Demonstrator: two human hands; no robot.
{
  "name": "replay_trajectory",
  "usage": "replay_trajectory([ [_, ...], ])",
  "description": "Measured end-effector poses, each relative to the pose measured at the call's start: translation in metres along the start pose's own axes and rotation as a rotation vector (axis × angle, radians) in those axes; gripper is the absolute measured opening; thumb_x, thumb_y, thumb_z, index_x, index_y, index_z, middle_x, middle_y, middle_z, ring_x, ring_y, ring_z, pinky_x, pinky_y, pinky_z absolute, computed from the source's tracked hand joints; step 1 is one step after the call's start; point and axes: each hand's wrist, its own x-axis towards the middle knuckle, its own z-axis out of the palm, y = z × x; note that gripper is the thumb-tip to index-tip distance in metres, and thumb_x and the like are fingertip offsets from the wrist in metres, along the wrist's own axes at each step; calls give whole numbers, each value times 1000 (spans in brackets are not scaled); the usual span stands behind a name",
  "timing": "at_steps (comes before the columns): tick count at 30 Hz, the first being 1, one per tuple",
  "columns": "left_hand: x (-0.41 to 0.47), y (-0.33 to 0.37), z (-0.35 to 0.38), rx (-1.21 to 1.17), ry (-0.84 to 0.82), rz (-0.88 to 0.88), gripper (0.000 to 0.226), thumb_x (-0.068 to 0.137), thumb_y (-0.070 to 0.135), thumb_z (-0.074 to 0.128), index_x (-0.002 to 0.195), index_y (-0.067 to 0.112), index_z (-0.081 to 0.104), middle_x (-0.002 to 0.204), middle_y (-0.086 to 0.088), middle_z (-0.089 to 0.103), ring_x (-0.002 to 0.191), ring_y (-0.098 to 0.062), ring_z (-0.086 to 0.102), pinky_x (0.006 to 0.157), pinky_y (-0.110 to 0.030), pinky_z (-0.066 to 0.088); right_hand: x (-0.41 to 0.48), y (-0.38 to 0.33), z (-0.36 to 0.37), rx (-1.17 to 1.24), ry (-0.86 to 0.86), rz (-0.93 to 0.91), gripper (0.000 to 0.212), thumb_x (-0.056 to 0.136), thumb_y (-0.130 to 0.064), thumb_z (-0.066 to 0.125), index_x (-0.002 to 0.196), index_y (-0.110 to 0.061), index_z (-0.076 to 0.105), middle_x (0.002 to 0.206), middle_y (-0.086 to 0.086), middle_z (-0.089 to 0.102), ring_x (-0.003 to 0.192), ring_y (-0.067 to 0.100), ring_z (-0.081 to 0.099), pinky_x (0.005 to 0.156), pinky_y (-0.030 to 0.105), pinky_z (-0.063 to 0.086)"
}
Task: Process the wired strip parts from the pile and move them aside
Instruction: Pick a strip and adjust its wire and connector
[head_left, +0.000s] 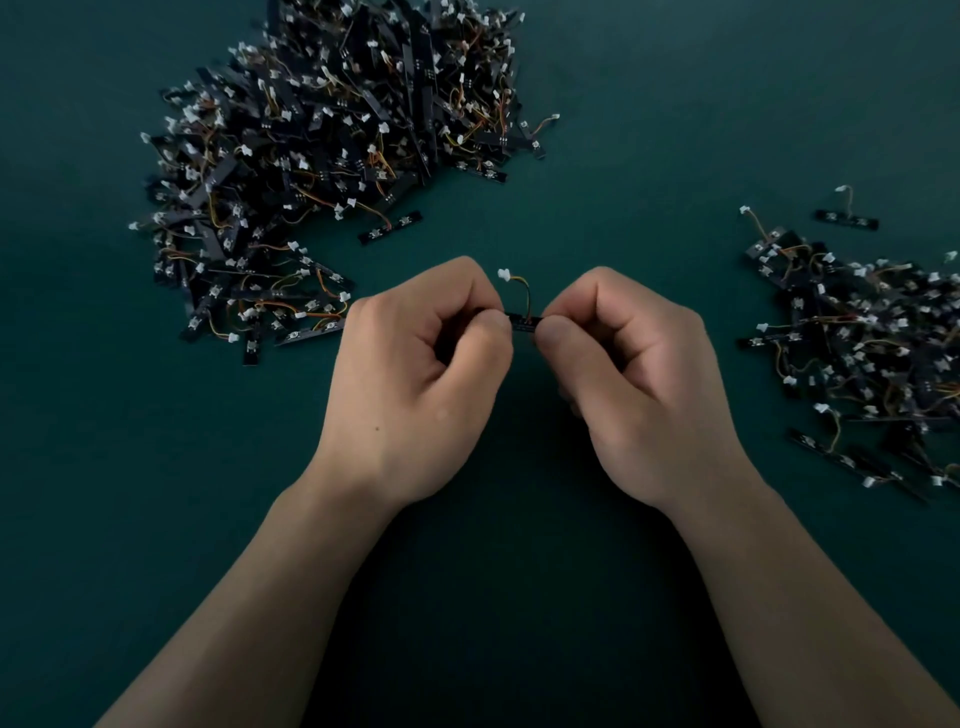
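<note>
Black strip (521, 321) between hands; left hand (421, 374) pinches one end; right hand (628, 379) pinches the other

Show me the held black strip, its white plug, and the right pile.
black wired strip (521, 322), head view, bare middle.
white plastic plug (504, 274), head view, its body.
right pile of strips (857, 353), head view, centre.

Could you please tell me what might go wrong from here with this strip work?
1. The left hand and right hand both pinch the short black strip at its ends; too much force could strain where its thin orange-yellow wire joins.
2. The large tangled pile of black wired strips has looped wires, so the next pick may drag neighbours along.
3. The smaller pile on the right looks alike; strays could mix.
</note>
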Motion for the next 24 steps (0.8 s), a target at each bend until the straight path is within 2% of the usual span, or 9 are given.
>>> replay_trajectory([
  [5,0,0,0,41,22,29,23,89,8,53,66,11,50,55,-1,44,53,-13,38,49,-23,30,0,0,1,-32,-9,27,23,102,-19,62,80,-26,59,57,-1,51,46,20,41,41,27,32],
  [9,-1,-1,-1,-2,14,56,20,90,6,50,70,10,54,57,1,43,54,-11,37,51,-25,31,2,1,-3,-84,-149,24,42,99,-28,53,62,-14,39,52,3,36,47,14,32,44,32,26],
  [11,-1,-1,-1,-36,37,46,17,93,11,51,87,11,66,58,1,49,53,-13,44,52,-27,35,0,-1,-3,-29,-121,-34,45,101,-24,50,60,-11,34,51,3,33,45,15,30,44,32,24],
  [12,-2,-2,-1,-34,83,33,19,95,15,51,99,13,69,59,1,51,53,-16,46,52,-29,36,-1,-1,-2,2,-55,-86,43,102,-21,49,62,-14,37,52,1,35,45,15,31,44,33,25],
  [14,-1,-3,-1,14,220,-4,23,95,20,52,109,18,69,57,1,49,51,-18,44,52,-30,34,-2,-2,0,38,117,-211,28,107,-17,46,80,-18,53,56,1,41,46,22,38,45,37,30],
  [16,1,-6,-4,15,307,-69,18,94,19,53,101,22,69,57,6,49,49,-12,43,50,-25,32,-1,-1,1,41,215,-272,15,109,-19,45,116,-16,58,56,6,43,46,27,43,46,41,34],
  [18,4,-10,-4,-2,311,-158,16,94,19,54,98,26,69,63,11,56,54,-7,48,52,-19,36,1,3,2,3,231,-207,28,108,-24,51,135,-18,52,55,7,43,48,30,45,48,45,38],
  [20,5,-9,-5,50,268,-173,16,93,20,58,101,28,69,75,12,64,64,-7,57,58,-18,43,1,8,2,-40,172,-130,34,107,-27,55,141,-21,51,57,4,48,52,31,50,52,46,42],
  [24,2,0,-4,47,222,-36,18,92,11,58,101,21,70,86,10,66,76,-13,60,70,-24,45,2,12,3,-120,73,-58,31,106,-25,59,136,-23,58,63,2,57,55,23,56,55,40,46],
])
